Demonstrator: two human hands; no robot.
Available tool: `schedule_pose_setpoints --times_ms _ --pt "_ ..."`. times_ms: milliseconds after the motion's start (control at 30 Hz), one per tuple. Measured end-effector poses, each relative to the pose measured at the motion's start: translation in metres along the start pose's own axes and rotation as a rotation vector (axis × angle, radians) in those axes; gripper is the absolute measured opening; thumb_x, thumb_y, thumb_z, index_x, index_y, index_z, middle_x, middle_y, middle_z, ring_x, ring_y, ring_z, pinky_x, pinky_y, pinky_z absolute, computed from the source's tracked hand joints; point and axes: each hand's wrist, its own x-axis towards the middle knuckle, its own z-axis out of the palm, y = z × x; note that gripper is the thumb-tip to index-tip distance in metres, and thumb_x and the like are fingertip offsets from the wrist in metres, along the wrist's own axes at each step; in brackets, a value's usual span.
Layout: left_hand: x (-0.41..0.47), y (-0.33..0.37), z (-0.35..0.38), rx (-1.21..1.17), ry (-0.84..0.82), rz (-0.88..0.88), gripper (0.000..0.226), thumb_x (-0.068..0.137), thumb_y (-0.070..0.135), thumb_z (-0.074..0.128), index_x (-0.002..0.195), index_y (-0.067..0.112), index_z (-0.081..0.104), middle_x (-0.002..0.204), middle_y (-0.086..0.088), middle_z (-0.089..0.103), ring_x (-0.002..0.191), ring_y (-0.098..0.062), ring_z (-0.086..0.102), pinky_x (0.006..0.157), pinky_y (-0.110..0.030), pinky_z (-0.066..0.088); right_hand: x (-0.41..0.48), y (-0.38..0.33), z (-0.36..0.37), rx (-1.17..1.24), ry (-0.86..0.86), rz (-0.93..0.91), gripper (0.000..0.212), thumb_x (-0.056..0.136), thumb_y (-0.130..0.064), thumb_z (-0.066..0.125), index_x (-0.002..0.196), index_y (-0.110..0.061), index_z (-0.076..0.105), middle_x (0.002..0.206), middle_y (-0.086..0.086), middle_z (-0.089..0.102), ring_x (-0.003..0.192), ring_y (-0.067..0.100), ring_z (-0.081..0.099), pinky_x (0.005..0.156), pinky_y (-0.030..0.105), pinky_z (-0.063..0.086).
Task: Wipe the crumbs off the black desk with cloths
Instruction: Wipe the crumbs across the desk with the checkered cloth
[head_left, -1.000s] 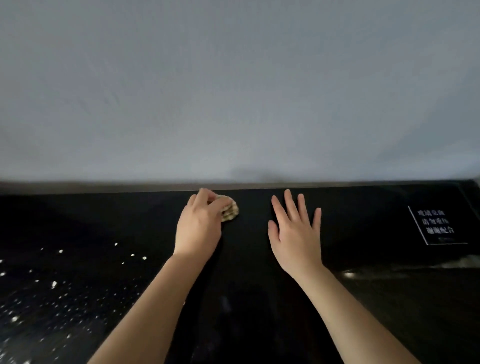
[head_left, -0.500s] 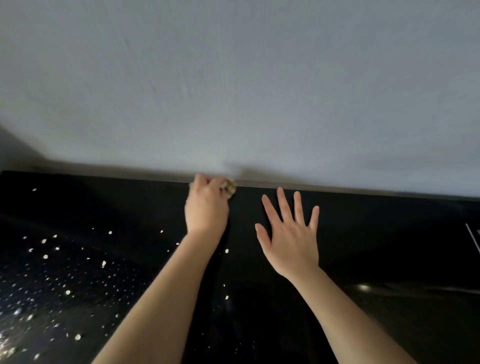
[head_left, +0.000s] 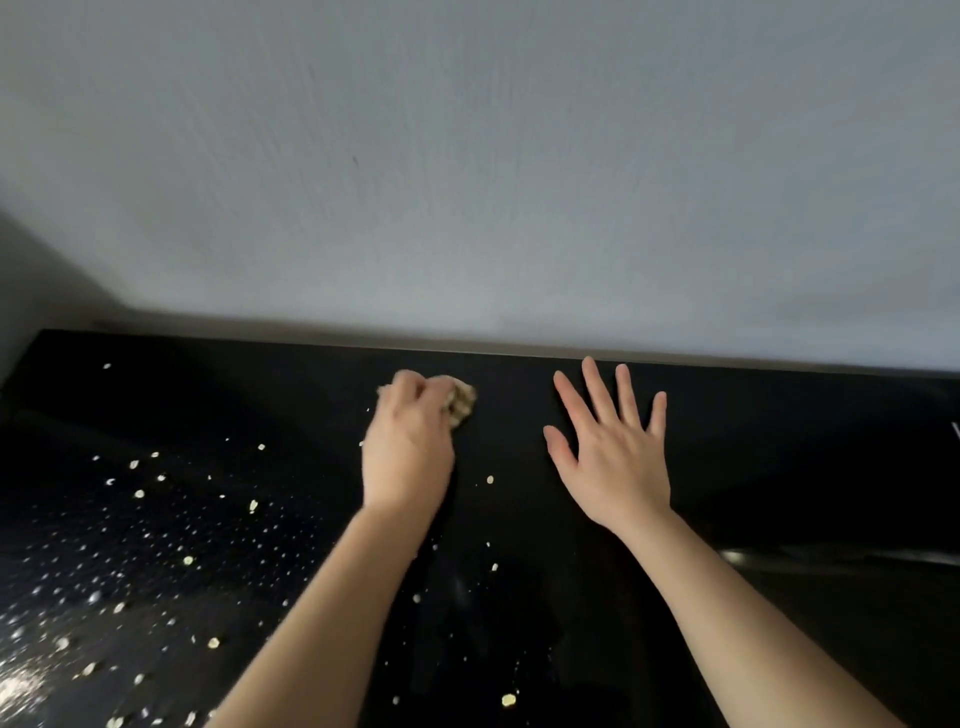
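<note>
- some plain indoor room, home or office, honestly can't tell which
- glossy black desk sitting right up against a bare pale grey wall
- pale crumbs scattered over its left side

Head camera looks down at desk.

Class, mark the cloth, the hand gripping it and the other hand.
cloth (head_left: 463, 401): head view, exposed edge.
left hand (head_left: 408, 457): head view, back of the hand.
right hand (head_left: 615, 467): head view, back of the hand.
</note>
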Motion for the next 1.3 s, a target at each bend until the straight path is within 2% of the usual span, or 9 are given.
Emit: schedule_pose_setpoints --times_ms 100,200,367,467,700,833,967,1100,1300 --pt "-0.042 0.022 0.003 -0.108 -0.106 0.158 0.035 0.077 -0.003 0.065 0.102 0.023 0.064 0.095 0.003 0.052 0.083 -0.021 0.054 0.052 -0.032 0.05 0.0 0.0 -0.001 -0.005 -0.017 0.012 0.064 0.095 -0.061 0.011 0.153 -0.034 0.014 0.163 0.001 0.009 0.149 0.032 0.003 0.116 0.062 0.006" --pt "-0.066 0.023 -0.008 -0.144 -0.159 0.229 0.037 0.076 -0.002 0.066 0.103 0.022 0.066 0.096 0.005 0.053 0.084 -0.018 0.056 0.052 -0.033 0.052 -0.001 -0.002 -0.003 0.004 -0.04 0.028 0.064 0.095 -0.06 0.012 0.154 -0.035 0.007 0.164 -0.001 0.002 0.15 0.03 -0.004 0.117 0.06 0.002" --pt "-0.008 -0.025 -0.026 -0.004 0.042 -0.055 0.034 0.084 -0.002 0.058 0.112 0.014 0.068 0.105 -0.007 0.053 0.093 -0.027 0.054 0.062 -0.035 0.045 -0.022 -0.003 0.0 -0.01 0.0 0.041 0.065 0.095 -0.06 0.01 0.153 -0.033 0.017 0.162 0.002 0.014 0.149 0.032 0.008 0.116 0.062 0.011" --pt "0.022 -0.043 -0.026 0.077 0.016 -0.202 0.032 0.09 0.003 0.053 0.118 0.015 0.064 0.111 -0.007 0.05 0.099 -0.026 0.049 0.065 -0.033 0.037 -0.027 -0.002 0.0 -0.007 0.006 0.045 0.066 0.094 -0.061 0.009 0.153 -0.033 0.02 0.162 0.002 0.017 0.149 0.032 0.012 0.115 0.062 0.013" --pt "-0.049 -0.007 -0.016 -0.082 -0.143 0.178 0.036 0.079 -0.002 0.065 0.109 0.018 0.068 0.099 -0.004 0.054 0.084 -0.024 0.056 0.056 -0.037 0.052 -0.038 -0.004 0.005 -0.007 0.014 0.085 0.063 0.096 -0.06 0.012 0.153 -0.033 0.016 0.163 0.001 0.012 0.149 0.031 0.007 0.115 0.061 0.009" --pt "-0.106 0.004 -0.024 -0.17 -0.297 0.345 0.038 0.08 0.0 0.064 0.111 0.022 0.066 0.099 0.002 0.052 0.087 -0.019 0.055 0.055 -0.036 0.054 -0.07 -0.003 0.004 -0.024 -0.013 0.083 0.062 0.097 -0.059 0.015 0.153 -0.033 0.012 0.163 0.001 0.009 0.149 0.03 0.004 0.116 0.06 0.01" --pt "-0.095 -0.001 -0.032 -0.151 -0.196 0.222 0.035 0.082 0.001 0.066 0.112 0.018 0.067 0.101 -0.001 0.053 0.09 -0.019 0.055 0.059 -0.033 0.054 -0.104 0.0 0.006 -0.004 -0.01 0.098 0.062 0.097 -0.06 0.01 0.153 -0.033 0.018 0.162 0.0 0.012 0.149 0.028 0.008 0.116 0.061 0.014" --pt "-0.04 0.008 -0.019 -0.056 -0.135 0.058 0.034 0.093 0.009 0.055 0.125 0.02 0.061 0.113 -0.002 0.049 0.102 -0.018 0.048 0.066 -0.027 0.041 -0.111 -0.002 0.006 0.004 -0.02 0.113 0.064 0.096 -0.061 0.001 0.153 -0.036 0.015 0.162 -0.002 0.011 0.149 0.026 0.007 0.117 0.06 0.012" --pt "-0.069 0.03 -0.006 -0.021 -0.243 0.194 0.042 0.088 0.005 0.059 0.125 0.024 0.059 0.115 -0.001 0.048 0.1 -0.018 0.048 0.066 -0.026 0.044 -0.11 -0.001 0.009 -0.007 0.008 0.109 0.061 0.098 -0.059 0.011 0.153 -0.034 0.019 0.161 -0.001 0.014 0.149 0.027 0.009 0.117 0.06 0.013"
